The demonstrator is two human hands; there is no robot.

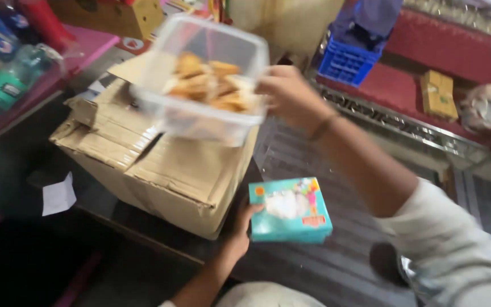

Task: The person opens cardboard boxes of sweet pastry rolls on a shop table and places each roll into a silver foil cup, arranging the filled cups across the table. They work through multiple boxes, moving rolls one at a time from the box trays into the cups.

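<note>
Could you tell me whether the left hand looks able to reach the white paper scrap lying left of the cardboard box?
Probably not freely: the left hand holds the teal box, and the cardboard box stands between it and the paper scrap.

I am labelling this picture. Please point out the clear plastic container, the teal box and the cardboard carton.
clear plastic container (211, 122): head view, front wall.
teal box (289, 209): head view, top face.
cardboard carton (171, 176): head view, top flap.

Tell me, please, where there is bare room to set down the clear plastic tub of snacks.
The flat top of the brown cardboard carton, right beneath the clear plastic tub, lies bare. The dark ribbed surface between the small teal box and the right sleeve is open too. The pink shelf with bottles at left is crowded.
</note>
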